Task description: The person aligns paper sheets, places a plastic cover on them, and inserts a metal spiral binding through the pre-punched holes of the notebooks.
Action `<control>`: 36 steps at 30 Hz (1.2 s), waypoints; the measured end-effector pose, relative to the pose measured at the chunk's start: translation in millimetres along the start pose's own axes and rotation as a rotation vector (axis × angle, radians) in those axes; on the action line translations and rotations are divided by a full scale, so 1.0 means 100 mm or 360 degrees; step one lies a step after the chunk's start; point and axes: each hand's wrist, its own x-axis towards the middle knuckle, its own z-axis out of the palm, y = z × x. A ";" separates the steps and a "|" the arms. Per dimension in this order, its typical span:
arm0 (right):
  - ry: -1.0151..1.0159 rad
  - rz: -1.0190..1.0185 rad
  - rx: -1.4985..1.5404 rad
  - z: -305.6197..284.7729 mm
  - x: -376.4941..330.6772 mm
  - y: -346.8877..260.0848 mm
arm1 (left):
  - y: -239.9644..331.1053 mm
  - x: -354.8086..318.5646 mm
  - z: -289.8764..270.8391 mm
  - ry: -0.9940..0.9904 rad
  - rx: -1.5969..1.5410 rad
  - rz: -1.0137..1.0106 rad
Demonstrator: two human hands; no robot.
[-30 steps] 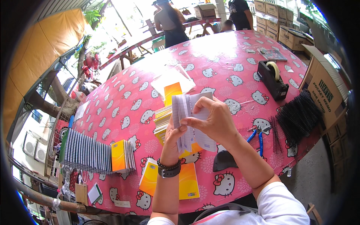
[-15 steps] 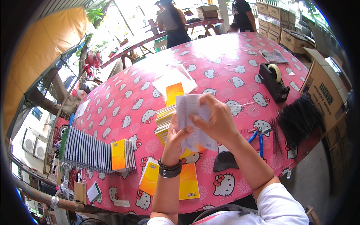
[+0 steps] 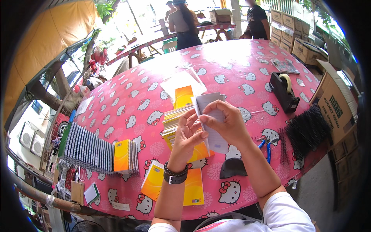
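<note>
1. The lined pad (image 3: 218, 139) was held up open between the two sets of fingers, above the pink tablecloth (image 3: 127, 87).
2. By the right hand (image 3: 228, 121), a leaf was pinched between thumb and curled forefinger near the pad's upper left; the other fingers were partly hidden.
3. At the left hand (image 3: 188, 135), the fingers were loosely bent beside the pad's left edge, the thumb set near the leaf; whether any paper was gripped there could not be told.
4. If the right pinch were loosened, the pad could be dropped or fanned out, being perhaps poorly backed by the left fingers.
5. If the leaf were pulled askew, it could be creased or torn.
6. The notebook stack (image 3: 170, 125), just behind the left fingers, could be toppled by a careless knuckle.
7. Right of the right fingers, the blue-handled pliers (image 3: 269, 150) and black coils (image 3: 307, 127) were left untouched.
</note>
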 end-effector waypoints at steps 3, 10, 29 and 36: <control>-0.0124 0.0076 0.0201 -0.04 0.00 -0.02 | 0.01 0.00 0.01 0.0007 -0.0006 -0.0011; -0.0262 0.0263 0.0351 -0.08 0.02 -0.05 | 0.03 -0.01 0.05 0.0023 0.0050 0.0006; -0.0167 0.0151 0.0153 -0.05 0.00 0.00 | 0.01 0.00 0.01 -0.0006 -0.0001 0.0032; -0.0072 0.0077 0.0006 -0.01 -0.01 0.00 | 0.02 -0.01 0.03 -0.0009 -0.0011 0.0031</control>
